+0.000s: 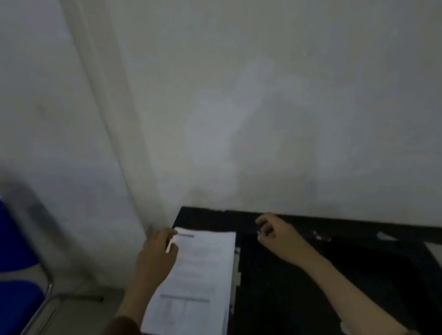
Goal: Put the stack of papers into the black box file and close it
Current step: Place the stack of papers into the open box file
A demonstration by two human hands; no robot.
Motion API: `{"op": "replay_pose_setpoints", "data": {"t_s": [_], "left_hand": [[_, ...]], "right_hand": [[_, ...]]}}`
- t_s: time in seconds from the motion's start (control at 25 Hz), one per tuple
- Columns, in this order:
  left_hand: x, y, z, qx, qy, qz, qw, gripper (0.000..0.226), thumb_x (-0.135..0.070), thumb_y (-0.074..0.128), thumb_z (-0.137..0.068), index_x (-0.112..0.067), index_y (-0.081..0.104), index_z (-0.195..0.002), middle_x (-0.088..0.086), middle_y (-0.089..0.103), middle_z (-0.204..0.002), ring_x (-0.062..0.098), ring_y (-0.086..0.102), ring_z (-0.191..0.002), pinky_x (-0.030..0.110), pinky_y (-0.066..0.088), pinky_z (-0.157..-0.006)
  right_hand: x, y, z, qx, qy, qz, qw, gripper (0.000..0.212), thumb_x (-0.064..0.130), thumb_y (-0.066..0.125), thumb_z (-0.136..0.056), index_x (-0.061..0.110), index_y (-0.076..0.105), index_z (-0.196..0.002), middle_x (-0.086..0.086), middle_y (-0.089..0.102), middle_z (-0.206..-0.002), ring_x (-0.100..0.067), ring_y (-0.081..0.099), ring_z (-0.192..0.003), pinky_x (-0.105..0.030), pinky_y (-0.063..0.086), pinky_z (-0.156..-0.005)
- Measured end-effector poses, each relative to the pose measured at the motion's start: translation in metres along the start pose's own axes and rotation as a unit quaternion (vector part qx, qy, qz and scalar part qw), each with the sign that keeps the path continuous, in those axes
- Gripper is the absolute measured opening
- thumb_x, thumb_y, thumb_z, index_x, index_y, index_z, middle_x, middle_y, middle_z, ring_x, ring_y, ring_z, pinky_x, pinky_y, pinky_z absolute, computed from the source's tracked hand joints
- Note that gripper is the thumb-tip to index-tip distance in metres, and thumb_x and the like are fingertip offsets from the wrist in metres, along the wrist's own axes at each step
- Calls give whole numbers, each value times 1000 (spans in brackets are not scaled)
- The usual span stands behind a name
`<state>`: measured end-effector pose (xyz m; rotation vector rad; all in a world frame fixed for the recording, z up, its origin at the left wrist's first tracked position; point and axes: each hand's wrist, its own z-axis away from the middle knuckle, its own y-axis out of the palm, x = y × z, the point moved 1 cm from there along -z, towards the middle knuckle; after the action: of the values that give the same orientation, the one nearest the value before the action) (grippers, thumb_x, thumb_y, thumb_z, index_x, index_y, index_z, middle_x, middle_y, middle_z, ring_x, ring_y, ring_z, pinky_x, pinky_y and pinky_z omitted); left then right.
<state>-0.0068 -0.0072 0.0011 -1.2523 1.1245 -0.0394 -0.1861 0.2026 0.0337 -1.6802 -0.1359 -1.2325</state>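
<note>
A stack of white printed papers (194,284) lies on the left part of a black surface. My left hand (155,254) is at the stack's far left corner, with a paper corner showing between its fingers. My right hand (274,233) hovers to the right of the stack with its fingers curled, over a black area that looks like the black box file (299,291). The box file's outline blends into the dark table, so I cannot make out its lid or whether my right hand grips any part of it.
The black table (361,229) stands against a pale wall, with chipped spots along its far edge. A blue chair with a metal frame (2,277) stands on the floor to the left. A cable lies on the floor by the chair.
</note>
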Motion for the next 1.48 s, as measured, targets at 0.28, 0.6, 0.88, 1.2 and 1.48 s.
{"op": "replay_pose_setpoints", "data": {"t_s": [0.28,0.6,0.88,1.2,1.48], "left_hand": [[94,22,46,87,-119,35,988,40,-1,50,-89,-1,46,-129,22,51,-128,32,49,-114,41,41,-98],[114,50,73,154,-209,85,962,60,-8,49,-93,-3,19,-145,21,30,-147,32,33,-133,42,31,-113],[122,49,60,116,-278,100,948,55,-7,52,-91,3,29,-139,26,41,-139,37,42,-125,46,38,-106],[128,47,50,136,-342,84,926,44,-14,53,-88,-2,46,-130,25,43,-136,38,39,-126,48,37,-108],[122,46,47,167,-303,141,928,37,6,42,-89,4,47,-125,22,54,-126,23,50,-99,34,43,-84]], "right_hand": [[-30,117,23,53,118,-67,989,22,17,56,-86,21,50,-106,6,51,-94,-11,51,-90,-16,37,-63],[-34,180,43,63,224,-155,960,54,1,49,-87,11,29,-136,-14,41,-134,-23,42,-122,-40,37,-109],[-26,189,31,50,345,-127,929,46,11,46,-91,3,31,-134,-21,32,-137,-33,41,-123,-41,40,-106],[-21,188,27,50,354,-170,918,46,3,42,-91,4,24,-134,-17,26,-139,-29,40,-121,-35,37,-105],[-28,181,29,52,327,-189,924,34,-1,33,-94,5,31,-127,-14,48,-127,-17,47,-99,-21,43,-79]]}}
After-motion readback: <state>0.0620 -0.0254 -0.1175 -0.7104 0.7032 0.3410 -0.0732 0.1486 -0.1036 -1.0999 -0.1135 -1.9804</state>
